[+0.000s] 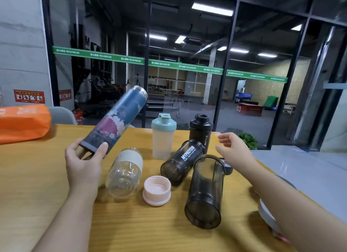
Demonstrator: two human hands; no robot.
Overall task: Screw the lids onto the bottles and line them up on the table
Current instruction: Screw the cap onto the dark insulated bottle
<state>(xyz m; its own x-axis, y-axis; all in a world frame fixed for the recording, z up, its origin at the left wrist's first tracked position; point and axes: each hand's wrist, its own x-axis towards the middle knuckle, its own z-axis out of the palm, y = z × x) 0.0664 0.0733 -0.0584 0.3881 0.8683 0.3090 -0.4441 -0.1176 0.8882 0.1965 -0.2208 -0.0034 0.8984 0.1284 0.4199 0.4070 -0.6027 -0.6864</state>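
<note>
1. The left hand (82, 157) gripped the blue flask (116, 118) by its base, tilted above the table (37, 176).
2. The right hand (232, 150) hovered open, holding nothing, near the upright black shaker (201, 131).
3. A pink lid (156, 190) sat between the lying clear bottle (124, 172) and two lying dark shakers (205, 191).

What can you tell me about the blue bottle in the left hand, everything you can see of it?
The blue bottle is a tall, slim cylinder, dark blue with a printed picture of pink and white shapes on its side and a darker band at the base. Its silver-rimmed mouth is open, with no lid on it. It is lifted off the table, tilted with the mouth up and to the right. The left hand grips its base, thumb on the front; nothing else touches it.
</note>
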